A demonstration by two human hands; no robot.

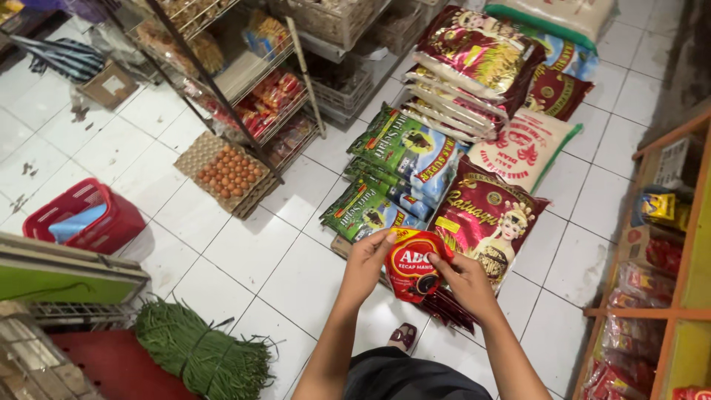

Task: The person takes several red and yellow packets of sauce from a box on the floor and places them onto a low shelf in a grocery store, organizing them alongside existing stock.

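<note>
Both hands' fingers (pixel 390 238) grip the red pouch (pixel 413 263); long axis upright, top tilted away.

You stand in a small shop on a floor of white square tiles (pixel 252 244), scuffed and stained toward the upper left. Ahead of you, stacked sacks of rice (pixel 474 59) in red, green and white lie on the floor. To their left a slanted wire rack (pixel 244 81) holds packets of snacks, and a tray of brown eggs (pixel 228 172) rests at its foot. A red shopping basket (pixel 89 216) sits on the tiles at your left. A bundle of long green beans (pixel 200 354) lies at the lower left. On your right, an orange wooden shelf (pixel 685 244) carries small sachets. The light is even and bright.
</note>
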